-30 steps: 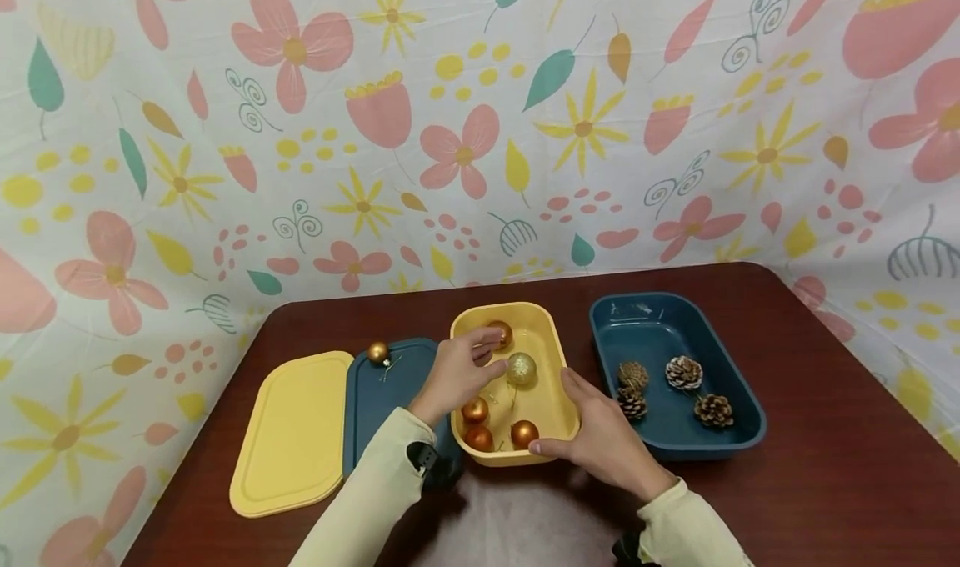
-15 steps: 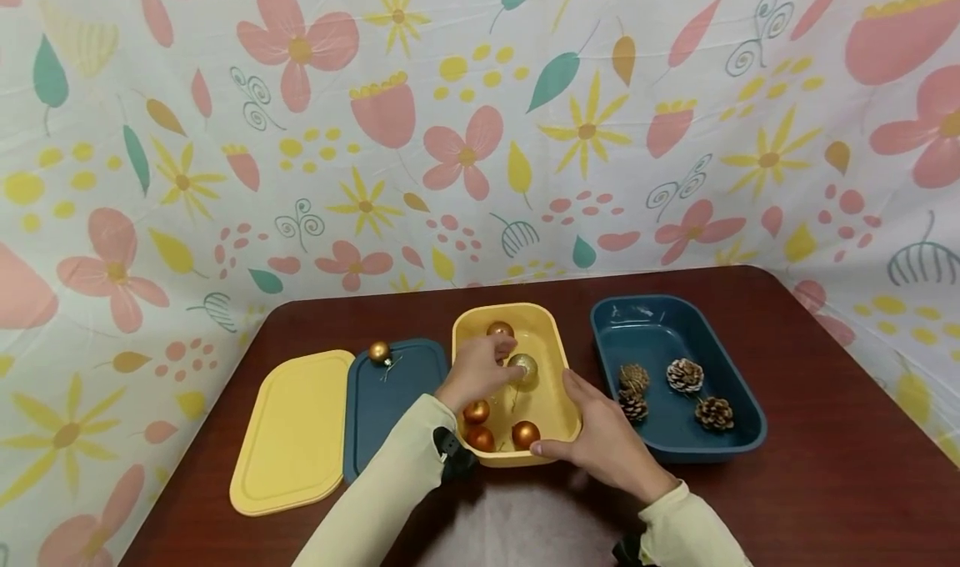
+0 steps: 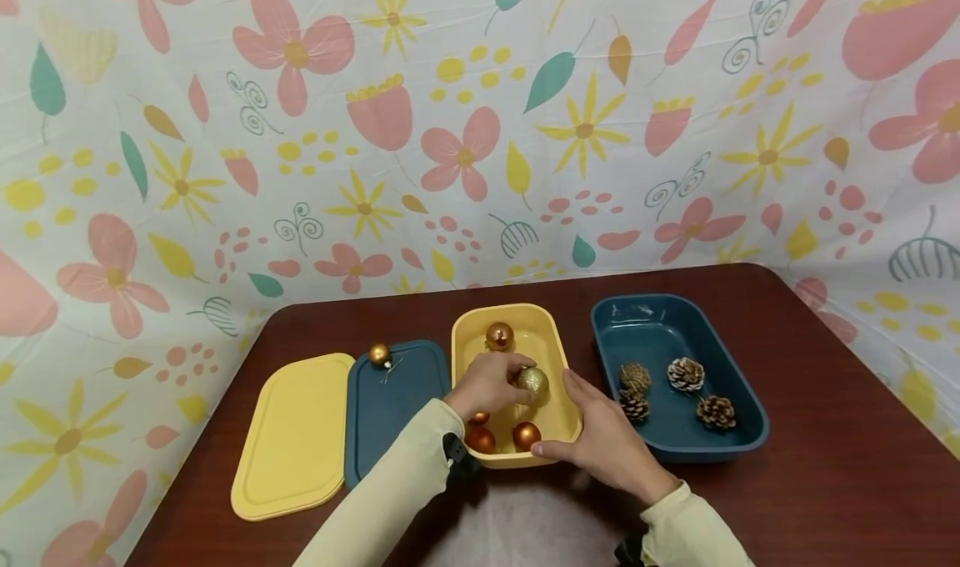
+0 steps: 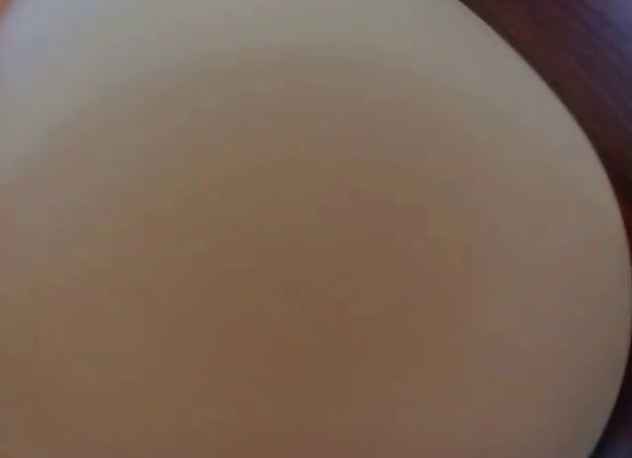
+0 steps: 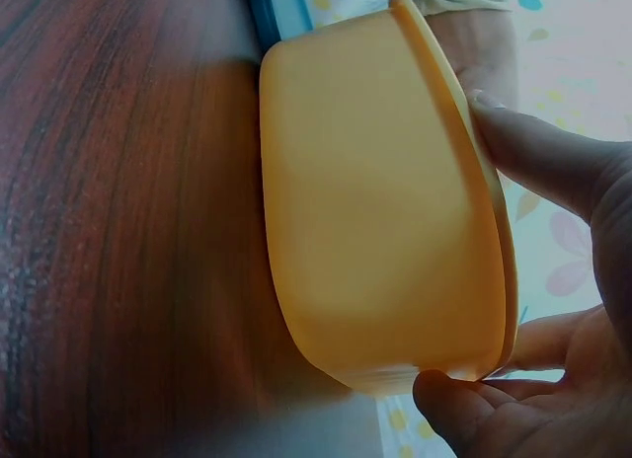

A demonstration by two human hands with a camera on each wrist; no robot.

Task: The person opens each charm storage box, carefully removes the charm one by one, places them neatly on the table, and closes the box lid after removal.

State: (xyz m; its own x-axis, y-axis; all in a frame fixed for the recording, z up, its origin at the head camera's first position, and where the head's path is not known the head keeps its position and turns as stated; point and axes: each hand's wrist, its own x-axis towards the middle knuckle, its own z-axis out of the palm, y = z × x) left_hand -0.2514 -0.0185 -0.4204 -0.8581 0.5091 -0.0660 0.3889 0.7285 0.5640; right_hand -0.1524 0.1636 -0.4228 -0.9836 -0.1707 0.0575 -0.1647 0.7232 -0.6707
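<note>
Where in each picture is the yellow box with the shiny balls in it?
Head: yellow box, lower middle, slightly right of centre.
Left wrist: not recognisable; a blurred pale shape nearly fills the picture.
Right wrist: the middle, seen from outside.
Shared landmark: dark reddish table, under the box in head, left of it in right wrist.

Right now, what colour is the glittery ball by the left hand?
The glittery ball is gold, clearest in head view.
</note>
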